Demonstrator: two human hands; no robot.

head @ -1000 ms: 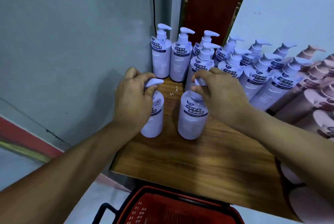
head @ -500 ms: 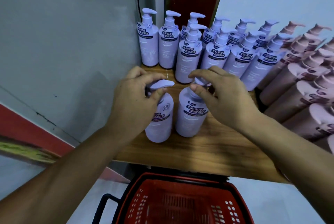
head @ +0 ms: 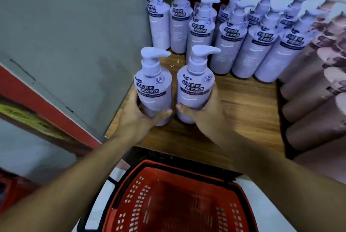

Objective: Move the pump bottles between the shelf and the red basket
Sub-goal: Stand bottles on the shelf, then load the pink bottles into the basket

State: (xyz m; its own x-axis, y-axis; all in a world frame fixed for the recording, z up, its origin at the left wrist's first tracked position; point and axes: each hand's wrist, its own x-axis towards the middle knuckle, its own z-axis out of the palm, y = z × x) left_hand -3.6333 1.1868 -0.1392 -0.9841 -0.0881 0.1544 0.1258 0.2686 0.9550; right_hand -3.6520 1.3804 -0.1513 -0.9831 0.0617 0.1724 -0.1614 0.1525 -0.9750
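left hand (head: 139,117): i had it wrapped low round a lilac pump bottle (head: 153,89), upright, ready to carry.
right hand (head: 204,114): i gripped a second bottle (head: 194,89) the same way, just beside the first.
shelf (head: 243,112): more lilac bottles stood in rows behind.
red basket (head: 179,200): below the shelf edge, it looked empty.

Dim, soft light (edges warped, blurred).

Bottle in left hand (head: 153,89): pale lilac, dark label band, white characters.
Bottle in right hand (head: 194,89): same lilac, same label.
Bottles beyond the hands (head: 226,44): lilac.
Bottles right of right hand (head: 310,100): dusty pink-brown.
Shelf (head: 243,112): brown woodgrain.
Basket below the hands (head: 168,203): red, perforated.
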